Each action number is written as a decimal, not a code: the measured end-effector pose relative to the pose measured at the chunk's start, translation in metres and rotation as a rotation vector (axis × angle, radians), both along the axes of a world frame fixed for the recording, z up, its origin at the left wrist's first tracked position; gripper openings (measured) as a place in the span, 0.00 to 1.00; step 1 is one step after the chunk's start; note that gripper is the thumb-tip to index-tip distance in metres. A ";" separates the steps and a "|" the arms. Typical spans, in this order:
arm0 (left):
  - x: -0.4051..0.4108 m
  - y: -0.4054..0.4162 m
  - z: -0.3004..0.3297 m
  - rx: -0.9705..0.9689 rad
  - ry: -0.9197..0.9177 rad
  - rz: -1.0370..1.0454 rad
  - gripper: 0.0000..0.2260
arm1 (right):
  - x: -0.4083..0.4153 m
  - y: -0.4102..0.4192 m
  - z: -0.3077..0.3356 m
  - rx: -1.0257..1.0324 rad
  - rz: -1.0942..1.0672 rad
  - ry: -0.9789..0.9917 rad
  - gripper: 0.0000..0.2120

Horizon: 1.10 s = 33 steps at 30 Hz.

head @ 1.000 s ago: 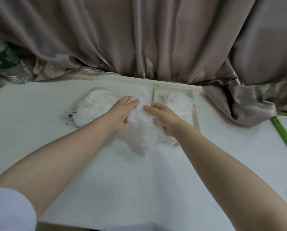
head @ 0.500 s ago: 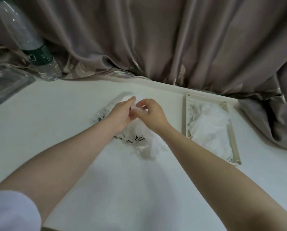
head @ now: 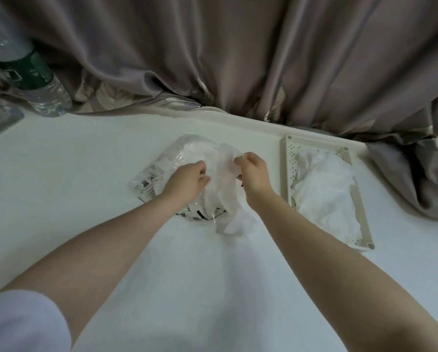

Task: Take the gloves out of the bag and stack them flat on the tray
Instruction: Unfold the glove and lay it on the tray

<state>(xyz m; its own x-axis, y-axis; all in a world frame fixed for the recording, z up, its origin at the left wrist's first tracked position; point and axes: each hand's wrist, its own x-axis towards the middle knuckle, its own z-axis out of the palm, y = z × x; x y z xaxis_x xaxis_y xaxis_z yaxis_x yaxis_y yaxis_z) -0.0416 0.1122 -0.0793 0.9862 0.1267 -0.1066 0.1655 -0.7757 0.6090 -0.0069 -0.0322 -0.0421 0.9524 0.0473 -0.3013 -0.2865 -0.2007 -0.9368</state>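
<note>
On the table (head: 60,199), your tray (head: 287,158) sits right with gloves (head: 324,194) piled on it. The bag (head: 162,171) lies centre. Your left hand (head: 187,182) and right hand (head: 254,175) both pinch one glove (head: 225,189) over the bag. Half a second ago your hands were closer together; now the glove is spread wider.

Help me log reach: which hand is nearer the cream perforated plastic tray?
Right. The right hand pinches a thin glove just left of the cream perforated plastic tray; the left hand is farther left, over the bag.
</note>
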 end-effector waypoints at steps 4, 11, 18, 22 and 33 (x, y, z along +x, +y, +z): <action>-0.004 -0.014 -0.002 0.550 0.242 -0.328 0.15 | 0.005 -0.023 0.013 0.211 -0.100 0.090 0.08; -0.003 -0.045 0.043 0.761 0.453 -0.286 0.14 | 0.001 -0.073 0.038 0.517 -0.154 0.225 0.19; -0.002 -0.124 0.092 -0.740 0.233 -0.130 0.20 | -0.015 -0.130 0.056 0.658 -0.167 0.266 0.14; -0.014 -0.161 0.086 -0.911 0.201 -0.173 0.11 | -0.023 -0.168 0.064 0.638 -0.147 0.268 0.13; -0.006 -0.231 0.087 -0.577 -0.052 -0.015 0.06 | -0.026 -0.251 0.057 0.660 -0.175 0.269 0.16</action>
<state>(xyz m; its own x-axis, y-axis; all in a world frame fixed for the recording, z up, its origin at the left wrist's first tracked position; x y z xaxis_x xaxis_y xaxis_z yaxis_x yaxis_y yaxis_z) -0.0472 -0.1184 0.0078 0.9932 0.0481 -0.1059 0.1158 -0.3181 0.9410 -0.0333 -0.2834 0.0146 0.8597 0.1537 -0.4871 -0.4996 0.4513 -0.7394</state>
